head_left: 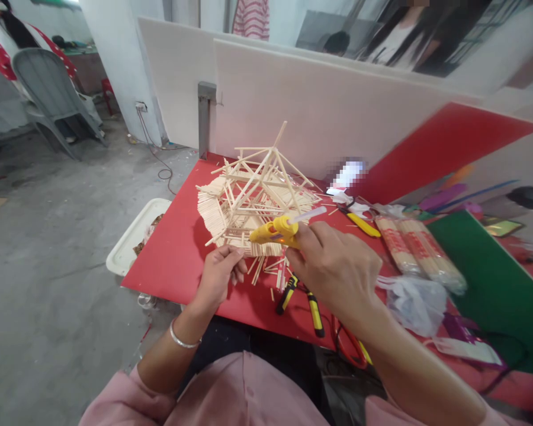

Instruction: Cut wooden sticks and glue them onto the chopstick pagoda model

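A model built of thin wooden sticks (211,204), with an open frame rising to a peak, stands on the red tabletop (160,263). My right hand (333,260) grips a yellow hot glue gun (273,231), and a pale glue stick juts from its back end. The gun's nozzle points left, over the near side of the model. At the model's front edge is my left hand (224,269), thumb and forefinger pinched together. What lies between those fingertips is too small to make out. Loose sticks (258,269) lie just right of that hand.
Yellow-black pliers (288,294) lie near the front edge. To the right are a yellow cutter (364,225), packs of sticks (397,245), a plastic bag (415,302) and a green board (484,284). White panels (320,106) stand behind. A person sits on a grey chair (48,89) far left.
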Action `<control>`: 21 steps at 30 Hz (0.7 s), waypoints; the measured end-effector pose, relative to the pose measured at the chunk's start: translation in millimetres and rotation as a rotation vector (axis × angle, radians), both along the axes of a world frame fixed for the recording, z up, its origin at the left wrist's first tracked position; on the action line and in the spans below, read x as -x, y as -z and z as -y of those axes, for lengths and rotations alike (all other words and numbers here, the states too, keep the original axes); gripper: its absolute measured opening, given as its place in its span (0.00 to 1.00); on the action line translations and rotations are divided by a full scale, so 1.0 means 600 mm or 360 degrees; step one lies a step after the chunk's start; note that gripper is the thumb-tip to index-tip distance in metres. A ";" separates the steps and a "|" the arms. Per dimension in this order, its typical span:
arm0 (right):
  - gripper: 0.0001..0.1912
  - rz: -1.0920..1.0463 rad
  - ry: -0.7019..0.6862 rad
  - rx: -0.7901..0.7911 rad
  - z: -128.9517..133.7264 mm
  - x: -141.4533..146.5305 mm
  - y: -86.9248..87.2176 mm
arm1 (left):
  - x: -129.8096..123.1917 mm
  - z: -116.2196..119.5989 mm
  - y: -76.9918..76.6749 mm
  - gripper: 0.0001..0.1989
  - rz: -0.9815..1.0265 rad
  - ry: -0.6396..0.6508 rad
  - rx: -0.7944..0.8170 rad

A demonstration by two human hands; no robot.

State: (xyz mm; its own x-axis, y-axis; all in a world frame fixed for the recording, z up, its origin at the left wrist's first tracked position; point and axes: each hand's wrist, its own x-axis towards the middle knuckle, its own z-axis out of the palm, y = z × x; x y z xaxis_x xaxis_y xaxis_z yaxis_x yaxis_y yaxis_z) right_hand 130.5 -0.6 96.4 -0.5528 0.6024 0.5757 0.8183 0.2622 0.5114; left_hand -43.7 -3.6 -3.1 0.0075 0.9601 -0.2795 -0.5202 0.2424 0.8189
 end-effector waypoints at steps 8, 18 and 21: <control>0.13 -0.0079 -0.0015 -0.0009 0.001 -0.004 0.004 | -0.003 0.000 -0.001 0.14 -0.0005 -0.0010 -0.0001; 0.15 -0.0172 -0.0005 -0.0052 0.008 -0.021 -0.008 | -0.013 -0.005 -0.005 0.15 0.0002 -0.0012 -0.0033; 0.14 -0.0178 -0.0023 -0.0075 0.006 -0.018 -0.006 | -0.014 -0.004 -0.007 0.16 -0.0010 -0.0048 -0.0021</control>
State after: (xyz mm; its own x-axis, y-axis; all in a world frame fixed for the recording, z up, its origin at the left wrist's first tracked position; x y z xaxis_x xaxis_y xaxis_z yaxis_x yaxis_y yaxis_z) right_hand 141.4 -4.1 100.2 -0.4921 0.5658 0.6616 0.8672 0.2521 0.4294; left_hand -35.4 -1.0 0.8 -0.0232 0.9635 -0.2668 -0.5221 0.2159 0.8251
